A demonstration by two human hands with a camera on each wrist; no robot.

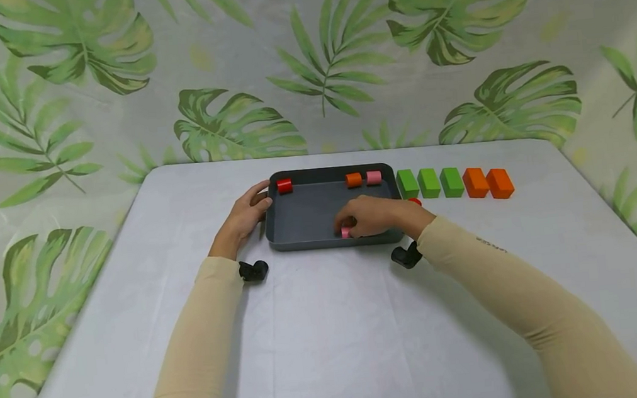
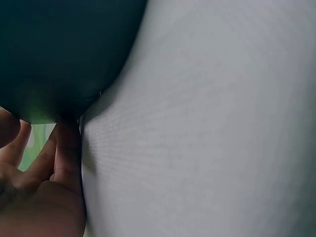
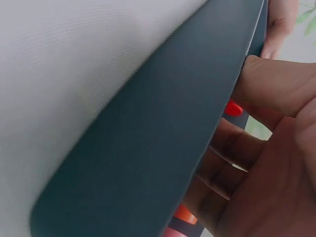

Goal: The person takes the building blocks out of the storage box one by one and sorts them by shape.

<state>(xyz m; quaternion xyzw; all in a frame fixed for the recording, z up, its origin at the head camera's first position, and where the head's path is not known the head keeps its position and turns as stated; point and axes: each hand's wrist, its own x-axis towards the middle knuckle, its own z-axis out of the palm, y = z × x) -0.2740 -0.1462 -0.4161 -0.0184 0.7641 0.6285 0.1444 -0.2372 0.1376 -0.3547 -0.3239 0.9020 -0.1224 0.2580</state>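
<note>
**Right hand (image 1: 368,215) has the pink cylinder (image 1: 346,232) in a pinch, low inside the grey tray (image 1: 298,226)!**

And here we are at the white-covered table (image 1: 318,325), where the action sits near the tray's front wall, right of centre: thumb and fingers close about that pink cylinder, partly covering it. Across on the other side, the left hand (image 1: 246,214) lays its fairly straight, spread fingers against the tray's left wall.

Along the back of the tray, look at the line-up: a red cylinder (image 1: 284,186) in the left corner, then, well apart to the right, an orange cylinder (image 1: 353,180) with a second pink cylinder (image 1: 373,178) just beside it. Outside, off the right end, stands a row of three green blocks (image 1: 429,183) and two orange blocks (image 1: 501,183). A red object (image 1: 415,202) peeks out behind the right wrist, too hidden to call!
</note>
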